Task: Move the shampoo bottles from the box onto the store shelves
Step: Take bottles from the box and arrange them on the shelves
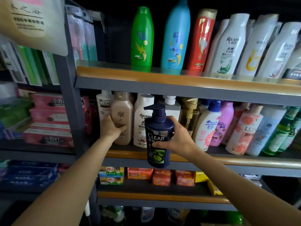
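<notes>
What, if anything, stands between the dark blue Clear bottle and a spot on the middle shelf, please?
The dark blue Clear bottle, held by the right hand, faces a full front row: the white Raclen bottle and a white pump bottle stand directly behind it.

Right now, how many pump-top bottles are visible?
3: the dark blue CLEAR bottle held by the right hand; a white-pump bottle right behind it; a gold-pump bottle just right. Others may be hidden behind.
</notes>
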